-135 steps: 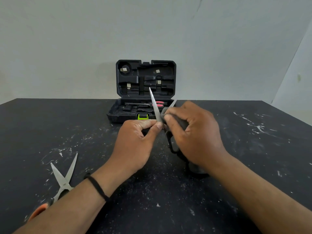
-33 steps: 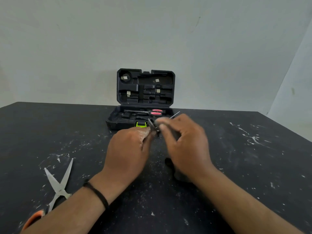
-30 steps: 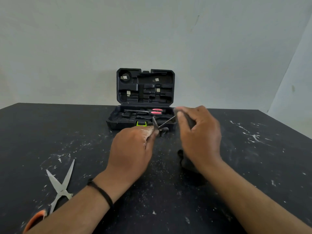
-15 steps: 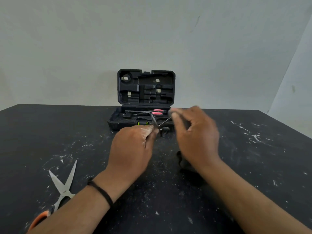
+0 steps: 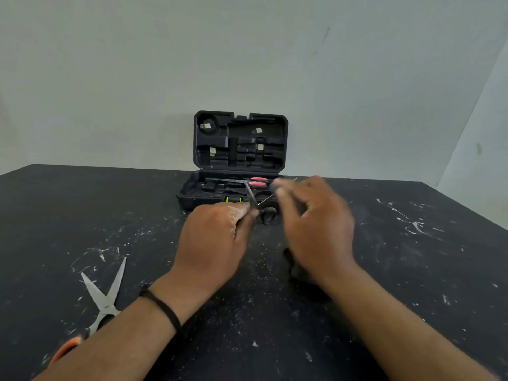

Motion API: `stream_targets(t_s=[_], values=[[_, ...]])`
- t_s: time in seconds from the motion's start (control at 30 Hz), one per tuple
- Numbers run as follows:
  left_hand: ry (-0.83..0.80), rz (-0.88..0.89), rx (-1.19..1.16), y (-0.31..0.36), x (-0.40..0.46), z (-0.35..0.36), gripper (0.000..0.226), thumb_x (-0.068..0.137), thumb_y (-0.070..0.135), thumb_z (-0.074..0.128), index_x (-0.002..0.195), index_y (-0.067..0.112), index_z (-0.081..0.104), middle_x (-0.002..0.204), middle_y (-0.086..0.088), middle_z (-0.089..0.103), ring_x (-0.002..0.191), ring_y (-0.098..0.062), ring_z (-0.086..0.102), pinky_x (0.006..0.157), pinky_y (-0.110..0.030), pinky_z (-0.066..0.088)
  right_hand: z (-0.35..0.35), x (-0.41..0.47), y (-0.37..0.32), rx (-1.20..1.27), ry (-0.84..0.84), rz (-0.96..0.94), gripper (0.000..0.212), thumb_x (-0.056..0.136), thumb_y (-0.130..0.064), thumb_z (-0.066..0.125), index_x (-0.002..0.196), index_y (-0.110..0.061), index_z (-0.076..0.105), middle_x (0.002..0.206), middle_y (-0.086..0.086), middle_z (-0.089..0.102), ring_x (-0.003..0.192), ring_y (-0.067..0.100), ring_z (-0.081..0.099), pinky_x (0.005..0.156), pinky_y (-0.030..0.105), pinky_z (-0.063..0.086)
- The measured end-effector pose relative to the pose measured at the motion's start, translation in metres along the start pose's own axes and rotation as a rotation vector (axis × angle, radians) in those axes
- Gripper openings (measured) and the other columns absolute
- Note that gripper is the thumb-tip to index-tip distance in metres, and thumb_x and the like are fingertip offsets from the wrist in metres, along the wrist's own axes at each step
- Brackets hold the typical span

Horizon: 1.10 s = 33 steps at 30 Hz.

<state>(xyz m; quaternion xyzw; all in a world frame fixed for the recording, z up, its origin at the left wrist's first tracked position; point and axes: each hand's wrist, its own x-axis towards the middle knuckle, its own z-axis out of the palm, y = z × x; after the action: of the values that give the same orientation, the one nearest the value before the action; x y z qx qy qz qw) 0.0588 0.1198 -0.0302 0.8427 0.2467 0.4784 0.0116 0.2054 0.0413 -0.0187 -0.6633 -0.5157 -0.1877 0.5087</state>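
My left hand (image 5: 217, 240) pinches a small pair of scissors (image 5: 251, 199) with dark handles. Its two thin blades are spread open and point up and away, just in front of the tool case. My right hand (image 5: 316, 229) is blurred with motion close to the right of the blades. Its fingers are curled round a dark tool (image 5: 290, 261), whose lower end shows below the palm. The upper end of that tool is hidden by the fingers. Both hands hover over the black table (image 5: 412, 270).
An open black tool case (image 5: 240, 138) stands at the table's far side, its lid upright, with red-handled pliers (image 5: 258, 181) in its tray. A second pair of scissors (image 5: 103, 298), with an orange handle, lies open at the near left. White specks cover the table.
The right hand has been moving back and forth beside the scissor blades. The left hand has lowered the scissors and keeps them almost still. The orange-handled scissors have not moved.
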Motion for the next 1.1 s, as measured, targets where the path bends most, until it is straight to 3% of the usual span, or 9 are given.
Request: stream_targets(t_s=[0.1, 0.23, 0.37, 0.5, 0.63, 0.8, 0.87, 0.93, 1.1], values=[[0.006, -0.038, -0.040, 0.003, 0.002, -0.001, 0.035, 0.100, 0.029, 0.057, 0.078, 0.009, 0.075, 0.065, 0.003, 0.070, 0.058, -0.014, 0.063, 0.057, -0.038, 0.052, -0.017, 0.024, 0.020, 0.133, 0.132, 0.268, 0.016, 0.100, -0.031, 0.062, 0.099, -0.040, 0.075, 0.097, -0.012, 0.069, 0.089, 0.003, 0.064, 0.078, 0.022, 0.047], [-0.091, -0.303, -0.304, 0.000, 0.005, -0.003, 0.028, 0.099, 0.028, 0.062, 0.080, 0.013, 0.077, 0.047, 0.019, 0.051, 0.045, -0.004, 0.047, 0.047, -0.013, 0.035, -0.024, 0.018, 0.018, 0.403, 0.130, 0.219, 0.017, 0.098, -0.019, 0.065, 0.105, -0.028, 0.078, 0.102, -0.012, 0.076, 0.102, 0.001, 0.069, 0.096, 0.025, 0.053], [-0.206, -0.322, -0.377, 0.002, 0.003, -0.004, 0.022, 0.098, 0.029, 0.064, 0.082, 0.022, 0.078, 0.049, 0.023, 0.054, 0.048, 0.003, 0.049, 0.051, -0.010, 0.034, -0.022, 0.017, 0.009, 0.403, 0.116, 0.053, 0.019, 0.099, -0.014, 0.065, 0.111, -0.021, 0.077, 0.096, -0.004, 0.072, 0.094, 0.001, 0.068, 0.085, 0.010, 0.047], [-0.218, -0.323, -0.403, 0.003, 0.001, -0.004, 0.022, 0.097, 0.030, 0.064, 0.080, 0.026, 0.078, 0.051, 0.013, 0.054, 0.048, -0.001, 0.045, 0.050, -0.013, 0.035, -0.015, 0.011, 0.007, 0.299, -0.013, 0.026, 0.022, 0.099, -0.017, 0.064, 0.117, -0.021, 0.075, 0.093, -0.010, 0.067, 0.091, -0.004, 0.064, 0.080, 0.004, 0.043], [-0.261, -0.407, -0.486, 0.004, -0.002, -0.002, 0.020, 0.096, 0.028, 0.065, 0.083, 0.024, 0.080, 0.049, 0.016, 0.051, 0.048, 0.001, 0.043, 0.051, -0.012, 0.033, -0.015, 0.010, 0.003, 0.394, 0.050, 0.136, 0.022, 0.096, -0.009, 0.065, 0.099, -0.026, 0.079, 0.091, -0.023, 0.071, 0.092, -0.009, 0.068, 0.081, 0.005, 0.047], [-0.280, -0.561, -0.662, 0.009, -0.002, 0.004, 0.023, 0.099, 0.027, 0.062, 0.086, 0.021, 0.080, 0.044, 0.017, 0.044, 0.041, 0.000, 0.037, 0.046, -0.010, 0.028, -0.018, 0.014, 0.007, 0.400, 0.229, 0.264, 0.031, 0.094, -0.008, 0.059, 0.078, -0.027, 0.077, 0.059, -0.024, 0.061, 0.056, -0.001, 0.056, 0.058, 0.012, 0.039], [-0.251, -0.628, -0.739, 0.002, -0.001, 0.004, 0.023, 0.098, 0.033, 0.062, 0.090, 0.023, 0.081, 0.052, 0.011, 0.040, 0.046, -0.006, 0.032, 0.047, -0.018, 0.027, -0.022, 0.017, 0.012, 0.413, 0.234, 0.287, 0.028, 0.095, -0.012, 0.060, 0.086, -0.032, 0.078, 0.072, -0.022, 0.068, 0.065, -0.002, 0.062, 0.064, 0.017, 0.046], [-0.266, -0.634, -0.765, 0.002, -0.001, 0.002, 0.022, 0.097, 0.036, 0.061, 0.094, 0.027, 0.081, 0.056, 0.004, 0.037, 0.050, -0.011, 0.029, 0.048, -0.021, 0.026, -0.023, 0.014, 0.010, 0.407, 0.121, 0.216, 0.024, 0.095, -0.012, 0.063, 0.097, -0.029, 0.079, 0.089, -0.021, 0.074, 0.086, -0.004, 0.069, 0.079, 0.014, 0.051], [-0.270, -0.637, -0.808, 0.003, 0.001, 0.001, 0.024, 0.098, 0.032, 0.060, 0.095, 0.021, 0.081, 0.052, 0.011, 0.041, 0.046, -0.003, 0.034, 0.048, -0.013, 0.030, -0.014, 0.008, 0.008, 0.333, -0.098, 0.099, 0.032, 0.090, -0.009, 0.068, 0.115, -0.025, 0.077, 0.103, -0.019, 0.073, 0.097, -0.003, 0.067, 0.086, 0.013, 0.052]])
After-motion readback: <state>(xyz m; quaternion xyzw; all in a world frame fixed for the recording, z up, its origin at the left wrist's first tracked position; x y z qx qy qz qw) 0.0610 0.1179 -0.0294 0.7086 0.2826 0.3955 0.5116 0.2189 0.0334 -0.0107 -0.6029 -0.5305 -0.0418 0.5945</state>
